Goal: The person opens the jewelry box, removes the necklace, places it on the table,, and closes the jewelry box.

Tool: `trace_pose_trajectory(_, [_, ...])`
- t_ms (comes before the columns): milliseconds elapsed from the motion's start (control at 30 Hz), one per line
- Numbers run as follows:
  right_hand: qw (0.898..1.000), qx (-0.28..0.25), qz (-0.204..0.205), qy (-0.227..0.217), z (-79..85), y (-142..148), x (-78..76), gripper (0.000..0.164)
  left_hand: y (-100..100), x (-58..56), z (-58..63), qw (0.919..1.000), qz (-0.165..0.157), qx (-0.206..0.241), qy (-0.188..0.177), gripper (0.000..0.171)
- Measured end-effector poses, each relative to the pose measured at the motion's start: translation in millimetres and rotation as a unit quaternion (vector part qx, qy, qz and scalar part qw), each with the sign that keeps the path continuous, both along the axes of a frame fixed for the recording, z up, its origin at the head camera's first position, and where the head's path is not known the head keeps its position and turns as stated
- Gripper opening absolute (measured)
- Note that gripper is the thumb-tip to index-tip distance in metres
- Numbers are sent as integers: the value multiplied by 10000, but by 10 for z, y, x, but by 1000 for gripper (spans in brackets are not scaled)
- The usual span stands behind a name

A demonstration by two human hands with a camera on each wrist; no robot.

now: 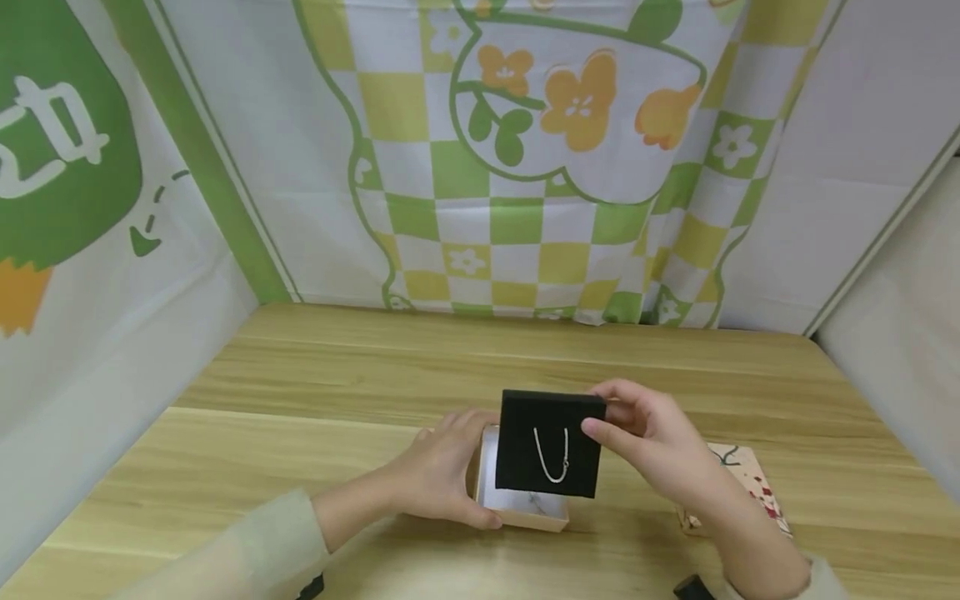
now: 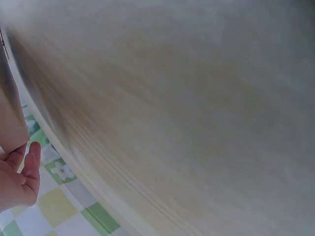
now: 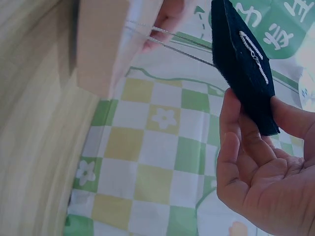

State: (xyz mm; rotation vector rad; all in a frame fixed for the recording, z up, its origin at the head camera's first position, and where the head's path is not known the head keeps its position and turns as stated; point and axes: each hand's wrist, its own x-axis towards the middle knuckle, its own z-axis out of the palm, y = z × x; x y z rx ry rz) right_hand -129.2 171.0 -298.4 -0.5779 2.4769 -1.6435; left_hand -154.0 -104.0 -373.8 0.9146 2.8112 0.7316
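So the right hand (image 1: 656, 437) is pinching the black pad (image 1: 521, 462) by its side edge above the box, probably so the silver chain (image 1: 555, 480) doesn't get squashed (its other strands trail down toward the box). The left hand (image 1: 442, 475) is clamped around the open box (image 1: 534, 522) on the table (image 1: 300, 450), likely to stop it sliding.

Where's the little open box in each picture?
Head: the box is low, just right of centre, partly behind the black square.
Left wrist: the box is cut off by the left edge.
Right wrist: the box is at upper left.
Shared landmark: the checked cloth.
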Motion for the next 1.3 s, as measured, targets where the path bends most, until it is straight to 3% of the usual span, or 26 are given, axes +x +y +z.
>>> trace_pose_trajectory(400, [9983, -246, -414, 315, 205, 163, 24, 31, -157, -15, 23, 9988, 39, -332, -357, 108])
trace_pose_trajectory(600, [9963, -382, -574, 511, 246, 212, 24, 24, -231, 9, 39, 9976, 1, -524, -455, 107])
trace_pose_trajectory(900, [9983, -255, -365, 376, 269, 223, 65, 30, -247, 18, 58, 9953, -5, -796, -558, 110])
trace_pose_trajectory(1033, [9991, -326, -150, 216, 246, 202, 88, 28, -246, 36, 177, 9914, 67, -1034, -802, 119])
trace_pose_trajectory(1133, [9993, -316, -91, 197, 213, 206, 87, 28, -213, 70, 376, 9941, 66, -718, -815, 105])
trace_pose_trajectory(1233, [9993, -280, -59, 229, 176, 224, 62, 28, -128, 119, 589, 9957, -70, 333, -858, 77])
trace_pose_trajectory(1300, [9994, -260, -72, 228, 151, 235, 44, 28, -56, 147, 692, 9886, -211, 1112, -990, 61])
